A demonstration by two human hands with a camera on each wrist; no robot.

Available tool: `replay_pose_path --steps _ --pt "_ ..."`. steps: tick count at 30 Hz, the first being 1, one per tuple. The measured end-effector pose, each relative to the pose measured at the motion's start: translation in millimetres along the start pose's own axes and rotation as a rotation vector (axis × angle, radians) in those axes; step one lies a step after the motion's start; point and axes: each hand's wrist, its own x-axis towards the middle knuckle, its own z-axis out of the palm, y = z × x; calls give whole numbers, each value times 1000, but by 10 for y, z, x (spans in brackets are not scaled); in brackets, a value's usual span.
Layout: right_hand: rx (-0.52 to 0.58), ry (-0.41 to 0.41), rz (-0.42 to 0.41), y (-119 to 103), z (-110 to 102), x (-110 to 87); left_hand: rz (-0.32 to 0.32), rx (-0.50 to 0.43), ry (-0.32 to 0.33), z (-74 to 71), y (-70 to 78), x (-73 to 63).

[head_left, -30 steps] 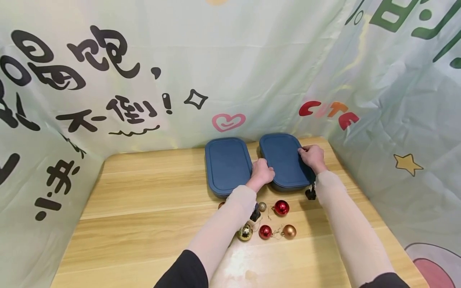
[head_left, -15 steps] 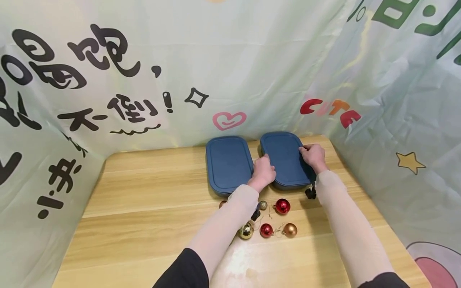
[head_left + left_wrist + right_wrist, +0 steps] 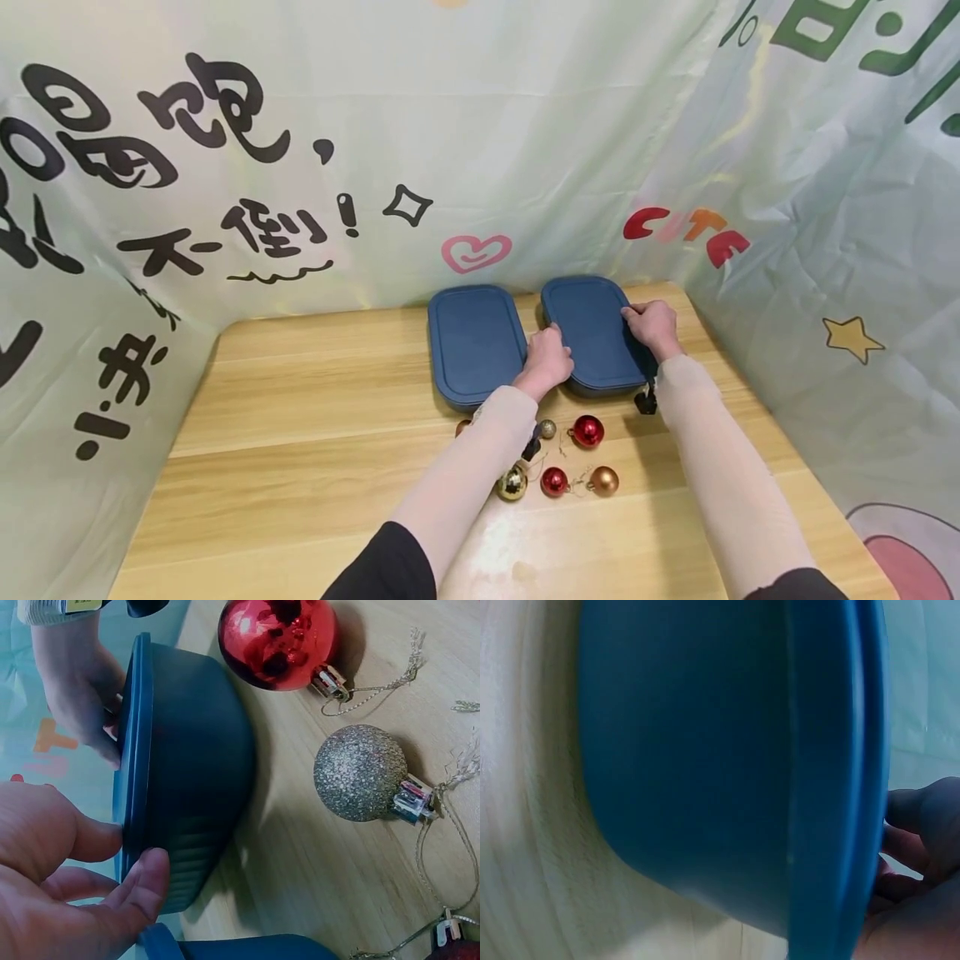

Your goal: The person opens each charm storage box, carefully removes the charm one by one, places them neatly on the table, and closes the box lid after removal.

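Two dark blue lidded boxes stand side by side at the back of the table. At the left rim of the right box (image 3: 596, 333), my left hand (image 3: 547, 364) pinches the lid edge; the left wrist view shows thumb above and fingertips under the rim. Across from it, my right hand (image 3: 654, 327) holds the lid's right edge with bent fingers, partly hidden behind the rim in the right wrist view. The lid (image 3: 139, 750) sits on the box. The left box (image 3: 476, 346) is closed too, close beside my left hand.
Several baubles lie in front of the boxes: a large red one (image 3: 588, 432), a silver glitter one (image 3: 360, 772), a small red one (image 3: 554, 482), a copper one (image 3: 604, 480) and a gold one (image 3: 512, 482). Another is partly hidden by the left sleeve. Printed cloth encloses the table.
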Motion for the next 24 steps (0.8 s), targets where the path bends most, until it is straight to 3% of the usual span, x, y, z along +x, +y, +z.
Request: replay_pose_path --steps 4,8,11,15,24 --pt "28 -16 5 -25 12 -1 1 -47 1 -48 -34 -13" --pt "53 -8 -42 -18 30 -25 77 -102 44 -172 -137 9" --pt "20 27 -111 -19 52 -36 151 -97 103 -338 -251 41" --pt "-44 73 -174 -58 52 -33 178 -41 178 -611 -438 65" --pt "-75 20 -92 -60 -27 -4 221 41 288 -1078 -852 41"
